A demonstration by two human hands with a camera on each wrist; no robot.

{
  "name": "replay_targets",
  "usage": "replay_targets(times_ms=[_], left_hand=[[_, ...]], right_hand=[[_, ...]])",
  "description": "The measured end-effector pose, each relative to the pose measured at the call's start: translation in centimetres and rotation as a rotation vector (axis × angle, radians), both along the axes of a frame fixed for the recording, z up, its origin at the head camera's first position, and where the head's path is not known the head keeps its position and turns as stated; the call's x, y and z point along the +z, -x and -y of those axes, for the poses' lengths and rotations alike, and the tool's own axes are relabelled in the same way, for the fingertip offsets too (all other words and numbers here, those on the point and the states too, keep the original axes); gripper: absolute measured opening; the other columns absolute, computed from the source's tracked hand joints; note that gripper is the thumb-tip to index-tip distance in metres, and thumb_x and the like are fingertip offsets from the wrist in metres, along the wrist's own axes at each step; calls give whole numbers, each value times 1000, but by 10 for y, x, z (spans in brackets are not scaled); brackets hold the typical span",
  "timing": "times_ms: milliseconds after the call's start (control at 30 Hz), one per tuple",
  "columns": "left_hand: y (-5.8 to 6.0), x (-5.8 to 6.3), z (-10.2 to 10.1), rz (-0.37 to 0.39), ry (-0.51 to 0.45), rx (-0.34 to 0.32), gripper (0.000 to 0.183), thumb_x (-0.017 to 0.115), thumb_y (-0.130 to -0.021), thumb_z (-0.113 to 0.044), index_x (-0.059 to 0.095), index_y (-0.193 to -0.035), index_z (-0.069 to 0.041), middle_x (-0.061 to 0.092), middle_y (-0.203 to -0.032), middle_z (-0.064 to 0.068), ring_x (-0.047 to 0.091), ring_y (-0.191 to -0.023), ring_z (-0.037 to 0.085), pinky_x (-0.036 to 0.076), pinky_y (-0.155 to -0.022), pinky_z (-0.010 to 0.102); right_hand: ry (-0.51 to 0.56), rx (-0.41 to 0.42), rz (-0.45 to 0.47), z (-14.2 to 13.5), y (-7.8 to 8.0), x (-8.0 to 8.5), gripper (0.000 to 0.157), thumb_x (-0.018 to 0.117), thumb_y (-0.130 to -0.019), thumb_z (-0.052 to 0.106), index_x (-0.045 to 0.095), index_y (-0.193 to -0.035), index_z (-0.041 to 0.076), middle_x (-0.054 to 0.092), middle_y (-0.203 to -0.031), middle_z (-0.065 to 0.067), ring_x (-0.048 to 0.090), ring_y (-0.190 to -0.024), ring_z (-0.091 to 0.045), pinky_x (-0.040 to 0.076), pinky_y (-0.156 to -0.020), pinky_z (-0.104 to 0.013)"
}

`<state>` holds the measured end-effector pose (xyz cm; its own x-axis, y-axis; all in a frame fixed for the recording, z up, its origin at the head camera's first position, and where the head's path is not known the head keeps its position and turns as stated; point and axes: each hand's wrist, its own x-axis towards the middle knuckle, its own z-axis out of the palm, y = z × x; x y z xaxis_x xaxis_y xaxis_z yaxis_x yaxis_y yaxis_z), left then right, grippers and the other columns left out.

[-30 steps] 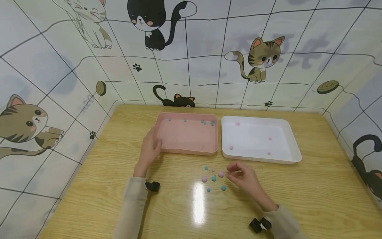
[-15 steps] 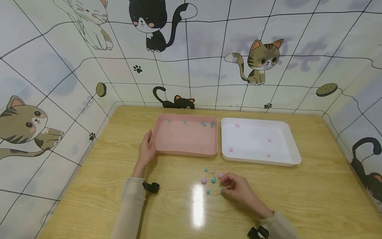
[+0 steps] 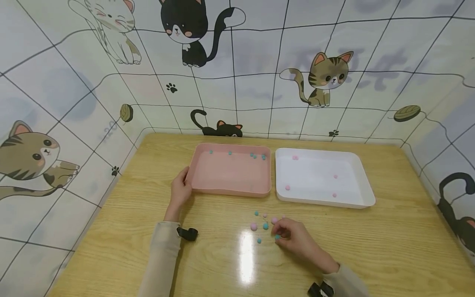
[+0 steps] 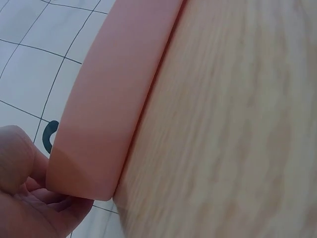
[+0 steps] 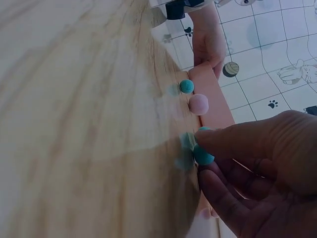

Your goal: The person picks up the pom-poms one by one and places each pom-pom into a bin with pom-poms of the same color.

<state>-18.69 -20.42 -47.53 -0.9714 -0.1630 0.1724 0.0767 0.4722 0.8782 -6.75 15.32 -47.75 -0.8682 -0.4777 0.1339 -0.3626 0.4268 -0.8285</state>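
My left hand point(image 3: 180, 191) grips the near left corner of a shallow pink tray point(image 3: 230, 173); its fingers bend round the tray wall point(image 4: 109, 99) in the left wrist view. Several small teal balls lie along the tray's far side. On the table in front, my right hand point(image 3: 297, 239) pinches a teal ball point(image 5: 203, 155) between thumb and a finger, low over the wood. Close by lie loose teal and pink balls, among them a larger pink ball point(image 3: 254, 226), a teal ball point(image 3: 265, 226) and a smaller teal one point(image 3: 259, 241).
A white tray point(image 3: 319, 198) with several small pink balls stands right of the pink one, a narrow gap between them. The wooden table point(image 3: 393, 247) ends at walls covered with cat drawings. A glare spot point(image 3: 246, 260) shines near the balls.
My right hand has moved slightly left and nearer, from beside a pink ball to a teal ball, and pinches it. The left hand has come down from the tray's left rim to its near corner.
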Motion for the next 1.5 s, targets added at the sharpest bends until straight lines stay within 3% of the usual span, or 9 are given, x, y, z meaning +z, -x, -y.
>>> replay_targets(times_ms=[300, 533, 733, 933, 1033, 1233, 1500], left_hand=[[-2, 3, -1, -34, 34, -2, 44, 42, -87, 14, 44, -130, 16, 48, -129, 33, 47, -119, 42, 42, -96, 50], [-8, 6, -1, -275, 142, -26, 36, 61, -77, 15, 56, -113, 17, 55, -118, 33, 49, -115, 46, 43, -94, 54], [-15, 8, -2, -417, 254, -154, 29, 70, -71, 14, 64, -100, 13, 63, -104, 28, 57, -102, 44, 46, -88, 54], [-22, 11, -3, -379, 310, -312, 31, 74, -71, 10, 65, -101, 10, 64, -104, 24, 60, -98, 41, 49, -83, 51], [-25, 15, -6, -361, 336, -358, 31, 75, -70, 9, 65, -100, 9, 65, -102, 22, 62, -95, 37, 51, -80, 47], [-25, 15, -8, -329, 410, -402, 27, 75, -73, 6, 67, -99, 7, 67, -96, 18, 64, -91, 33, 53, -76, 43], [-22, 14, -9, -266, 467, -437, 22, 72, -75, 7, 68, -96, 5, 67, -91, 14, 64, -87, 28, 53, -76, 39]], right_hand=[[-28, 12, 19, 0, 3, 3, 21, 68, -73, -14, 62, -83, 3, 60, -83, -4, 60, -74, -18, 53, -66, -22], [-30, 5, 34, -1, 4, 5, 21, 69, -73, -13, 63, -83, 4, 61, -85, -5, 61, -75, -18, 54, -68, -22], [-1, -3, 43, -2, 2, 7, 18, 68, -74, -12, 64, -84, 3, 62, -86, -6, 62, -76, -22, 54, -68, -23], [56, -42, 83, -2, 3, 8, 14, 67, -78, -7, 65, -87, 3, 65, -92, -11, 64, -81, -20, 54, -72, -23], [98, -65, 86, -2, 7, 12, 12, 68, -80, -6, 65, -89, 2, 66, -96, -12, 64, -86, -24, 54, -74, -23], [189, -100, 59, 1, 17, 23, 12, 67, -81, -6, 64, -93, -4, 64, -95, -16, 64, -88, -25, 54, -76, -23], [269, -100, -10, 2, 32, 33, 12, 65, -82, -8, 63, -93, -6, 64, -93, -16, 62, -88, -9, 54, -75, -24]])
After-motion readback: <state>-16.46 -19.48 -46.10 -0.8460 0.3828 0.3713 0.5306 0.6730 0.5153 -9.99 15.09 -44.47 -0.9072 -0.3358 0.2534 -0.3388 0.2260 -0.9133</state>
